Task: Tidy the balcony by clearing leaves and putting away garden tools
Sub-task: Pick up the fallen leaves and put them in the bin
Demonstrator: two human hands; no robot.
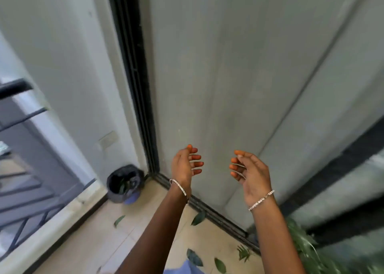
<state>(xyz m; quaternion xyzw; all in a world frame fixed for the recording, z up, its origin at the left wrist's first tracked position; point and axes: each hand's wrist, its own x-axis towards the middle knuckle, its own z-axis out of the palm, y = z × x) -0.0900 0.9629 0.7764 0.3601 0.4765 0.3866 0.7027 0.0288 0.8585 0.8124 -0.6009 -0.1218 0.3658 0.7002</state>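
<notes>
While both hands hang up in front of the wall w/ nothing in them, we log the left hand (185, 165) as spread, fingers loosely curled, palm facing in, and the right hand (248, 174) the same, mirrored. They sit near each other but apart, not touching.

Below the wrists, the leaves (198, 218) lie scattered on the tiled floor (87, 244), some near the door track (218, 213), more at bottom centre. The lined bin (124, 184) stands in the corner, left of the left hand, w/ some green already inside.

No garden tools in view.

We judge the leaves light, thin, floppy, prob. easy to blow off. Best pinched at an edge or stem, or scooped several at once w/ both palms, then carried low to the bin.
</notes>
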